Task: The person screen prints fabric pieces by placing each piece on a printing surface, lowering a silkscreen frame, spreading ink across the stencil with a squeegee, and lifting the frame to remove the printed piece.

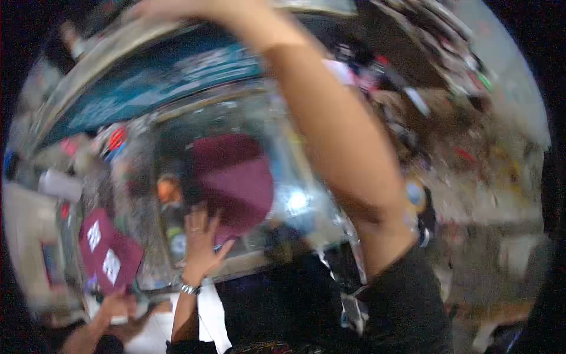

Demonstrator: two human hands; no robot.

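Note:
A maroon flat piece point(236, 177), which looks like cloth, lies on a glass-like table surface in the middle of the head view. My left hand point(201, 239), with a metal watch at its wrist, has its fingers spread at the near left edge of this piece. It appears to rest there with nothing in its grip. My right arm reaches up across the view. My right hand point(177, 8) is blurred at the top edge, near the pale rim of a long teal panel point(159, 85); its fingers cannot be made out.
At lower left, another person's hand point(118, 305) is at a second maroon piece point(109, 251) with white patches. An orange item point(169, 189) shows left of the middle piece. A white roll-like thing point(60, 186) lies at far left. Blurred clutter fills the right side.

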